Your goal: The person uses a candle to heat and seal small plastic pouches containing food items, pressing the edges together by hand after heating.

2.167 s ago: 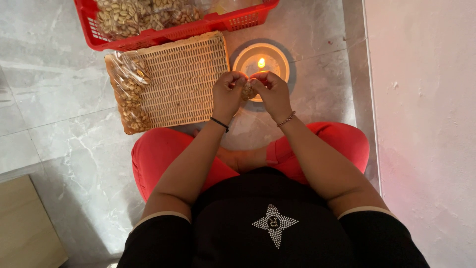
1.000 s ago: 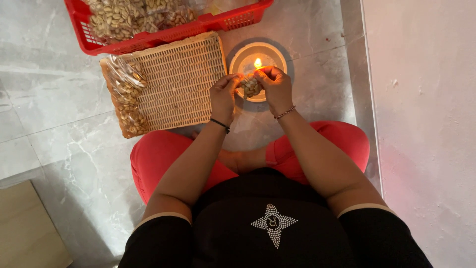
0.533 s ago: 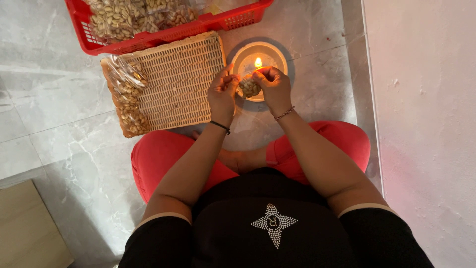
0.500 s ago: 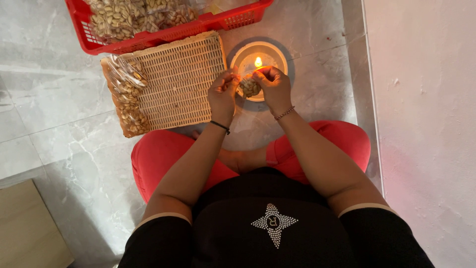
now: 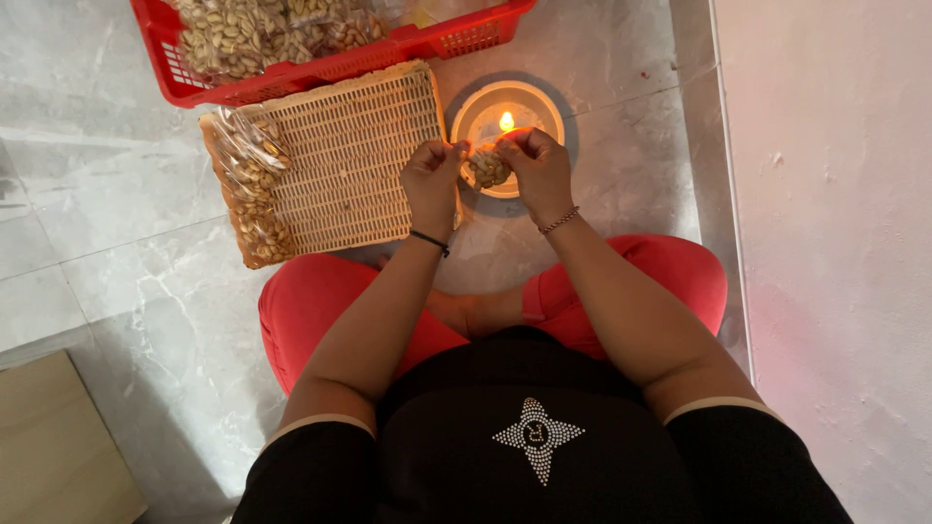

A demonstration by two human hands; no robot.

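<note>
My left hand (image 5: pixel 434 180) and right hand (image 5: pixel 537 167) both pinch a small bag of nuts (image 5: pixel 488 167), fingers closed on it. It sits just below the candle flame (image 5: pixel 506 121) at upper centre.

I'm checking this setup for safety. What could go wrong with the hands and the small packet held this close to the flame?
1. The left hand and right hand pinch a small clear packet of nuts right beside the candle flame; fingers might get burned.
2. The plastic could melt through and spill nuts.
3. The woven tray sits right next to the candle dish and might scorch.
</note>
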